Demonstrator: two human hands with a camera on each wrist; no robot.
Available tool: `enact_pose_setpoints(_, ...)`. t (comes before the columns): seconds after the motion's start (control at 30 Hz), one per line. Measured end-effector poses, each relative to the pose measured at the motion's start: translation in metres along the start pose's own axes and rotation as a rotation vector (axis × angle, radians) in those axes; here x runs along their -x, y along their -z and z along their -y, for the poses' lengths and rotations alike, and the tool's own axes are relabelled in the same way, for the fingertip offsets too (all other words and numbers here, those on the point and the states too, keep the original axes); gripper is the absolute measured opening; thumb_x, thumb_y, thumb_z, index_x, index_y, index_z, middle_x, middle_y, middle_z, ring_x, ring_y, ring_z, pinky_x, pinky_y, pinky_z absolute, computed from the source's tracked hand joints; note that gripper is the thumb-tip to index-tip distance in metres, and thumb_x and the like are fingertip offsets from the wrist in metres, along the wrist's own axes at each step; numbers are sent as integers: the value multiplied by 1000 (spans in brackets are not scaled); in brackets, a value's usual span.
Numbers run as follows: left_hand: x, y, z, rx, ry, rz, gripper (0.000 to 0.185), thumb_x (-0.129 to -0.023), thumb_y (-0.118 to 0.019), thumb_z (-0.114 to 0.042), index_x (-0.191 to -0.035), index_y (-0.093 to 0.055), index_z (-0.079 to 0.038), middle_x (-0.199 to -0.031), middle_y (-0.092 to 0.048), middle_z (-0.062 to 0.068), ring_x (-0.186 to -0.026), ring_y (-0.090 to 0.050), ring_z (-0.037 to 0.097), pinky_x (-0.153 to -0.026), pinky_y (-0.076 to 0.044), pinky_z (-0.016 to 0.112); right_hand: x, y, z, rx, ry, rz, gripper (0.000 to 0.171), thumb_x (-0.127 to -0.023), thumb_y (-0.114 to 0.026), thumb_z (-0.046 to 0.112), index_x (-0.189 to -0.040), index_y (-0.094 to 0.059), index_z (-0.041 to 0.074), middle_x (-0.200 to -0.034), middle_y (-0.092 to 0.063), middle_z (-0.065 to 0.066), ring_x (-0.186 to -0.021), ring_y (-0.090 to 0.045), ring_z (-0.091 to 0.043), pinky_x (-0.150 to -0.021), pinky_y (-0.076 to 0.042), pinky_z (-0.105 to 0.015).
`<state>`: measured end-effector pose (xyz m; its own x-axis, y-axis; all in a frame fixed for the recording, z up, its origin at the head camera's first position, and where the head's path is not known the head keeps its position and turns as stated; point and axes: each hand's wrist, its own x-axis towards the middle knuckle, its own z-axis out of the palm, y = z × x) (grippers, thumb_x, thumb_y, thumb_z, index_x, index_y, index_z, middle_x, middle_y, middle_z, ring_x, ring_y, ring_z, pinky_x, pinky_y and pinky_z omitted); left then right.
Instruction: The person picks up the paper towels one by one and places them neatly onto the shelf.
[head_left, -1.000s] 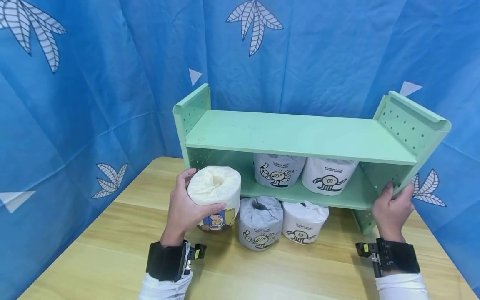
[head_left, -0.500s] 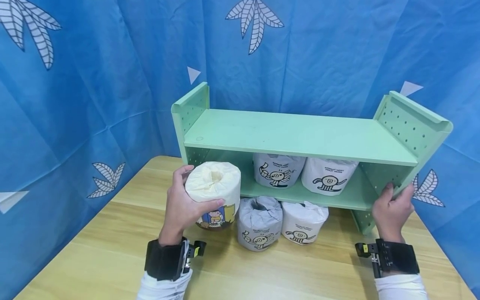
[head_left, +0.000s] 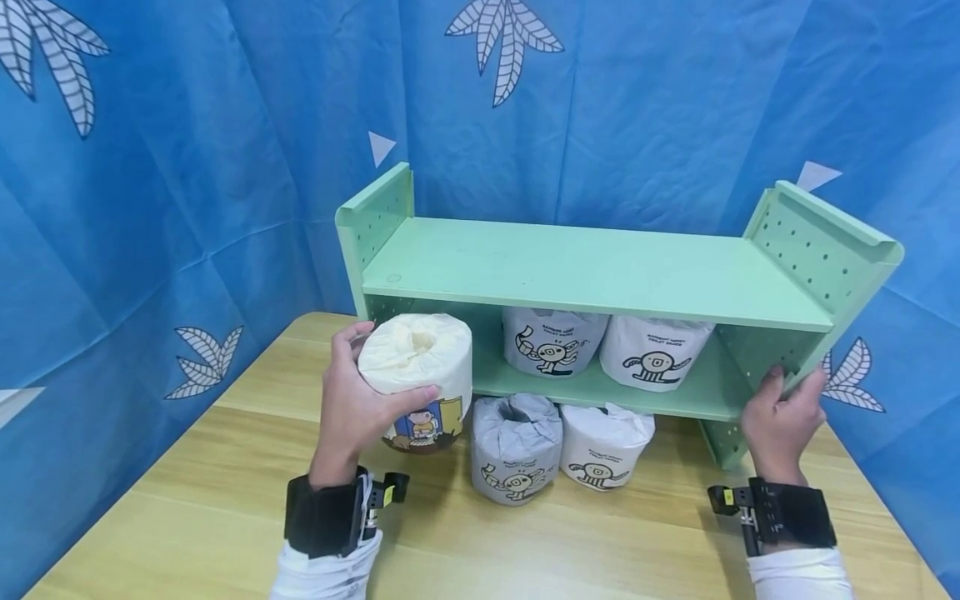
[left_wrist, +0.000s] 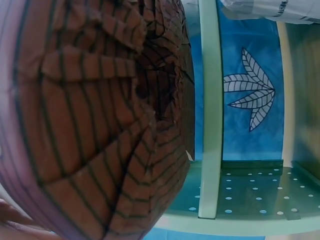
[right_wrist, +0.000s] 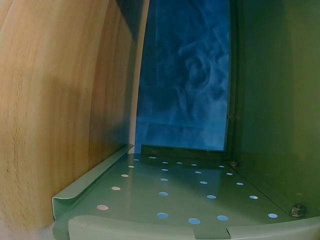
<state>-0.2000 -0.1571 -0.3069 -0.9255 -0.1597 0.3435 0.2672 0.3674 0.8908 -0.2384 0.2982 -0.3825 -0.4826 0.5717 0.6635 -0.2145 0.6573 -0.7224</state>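
My left hand (head_left: 358, 410) grips a wrapped toilet paper roll (head_left: 417, 377) with a cartoon print, held off the table in front of the left end of a green two-tier shelf (head_left: 600, 275). In the left wrist view the roll's brown underside (left_wrist: 95, 115) fills most of the frame. My right hand (head_left: 780, 421) grips the front edge of the shelf's right side panel (head_left: 821, 250). Two wrapped rolls (head_left: 555, 340) (head_left: 655, 352) stand on the lower tier. Two more (head_left: 515, 446) (head_left: 604, 445) sit on the table under it. The right wrist view shows the perforated panel (right_wrist: 190, 195) close up.
The shelf stands at the back of a wooden table (head_left: 225, 500), against a blue curtain with leaf prints (head_left: 187, 167). The top tier (head_left: 592, 267) bears nothing. Bare table lies in front of and left of the shelf.
My left hand has lifted the roll a little higher and slightly left. The right hand has stayed on the side panel.
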Motion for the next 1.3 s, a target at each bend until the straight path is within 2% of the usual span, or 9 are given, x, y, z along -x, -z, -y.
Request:
enact_pose_setpoints(0.33,-8,-6,2,27,-66,-32,101,-57,-94,-16,-137,-33,-1,-131,-52,19,-114,-50,29,-92,-42,44,1,1,0,15,-10,0,42,-102,-42,23,-135,-47,-1,-115,-61,-32,-104,-59,-50,-82,-47,-66)
enact_pose_setpoints(0.5,-13,-10,4,36,-93,-38,100,-56,-94,-15,-135,-34,0,-130,-53,19,-113,-50,28,-91,-42,42,2,1,-1,27,-10,-2,42,-102,-42,24,-136,-47,2,-111,-62,-31,-101,-60,-49,-82,-50,-61)
enact_pose_setpoints(0.57,-15,-12,4,39,-100,-38,100,-56,-94,-14,-135,-34,0,-129,-53,19,-112,-50,28,-91,-42,42,2,1,-1,32,-8,-8,42,-101,-42,24,-136,-47,2,-111,-62,-30,-100,-61,-48,-83,-53,-53)
enact_pose_setpoints(0.73,-19,-15,5,70,-111,-31,97,-57,-93,-13,-134,-34,-1,-128,-55,17,-110,-52,28,-88,-45,43,2,3,-2,22,8,-19,42,-101,-42,24,-136,-47,1,-117,-61,-30,-103,-60,-48,-86,-51,-57)
enact_pose_setpoints(0.8,-21,-16,5,85,-116,-31,97,-58,-93,-12,-134,-34,-1,-127,-56,17,-110,-52,27,-88,-45,43,1,3,-2,16,15,-23,42,-101,-42,23,-135,-47,-1,-119,-60,-30,-105,-59,-50,-84,-47,-65)
enact_pose_setpoints(1.03,-26,-19,4,109,-122,-36,97,-57,-93,-12,-133,-34,-1,-126,-56,15,-109,-52,26,-88,-45,42,-1,2,-2,22,6,-23,42,-101,-42,24,-134,-47,-2,-118,-60,-31,-105,-59,-50,-84,-47,-65)
enact_pose_setpoints(1.1,-27,-19,4,107,-121,-38,96,-57,-93,-12,-133,-34,-1,-126,-55,15,-109,-52,26,-87,-45,42,-1,2,-2,37,-10,-19,42,-102,-41,25,-135,-47,0,-114,-62,-30,-103,-61,-48,-85,-52,-58)
enact_pose_setpoints(1.27,-29,-18,5,103,-109,-46,96,-59,-93,-13,-133,-33,-2,-127,-53,15,-108,-50,26,-86,-45,41,0,-1,-2,40,-30,-9,43,-102,-41,25,-136,-46,-1,-111,-61,-33,-101,-60,-50,-82,-51,-60)
enact_pose_setpoints(1.3,-29,-18,5,107,-106,-47,96,-59,-93,-13,-134,-33,-2,-127,-53,15,-108,-50,27,-86,-45,41,0,-1,-2,32,-27,-8,44,-101,-42,25,-136,-46,-2,-113,-60,-34,-103,-59,-52,-82,-49,-65)
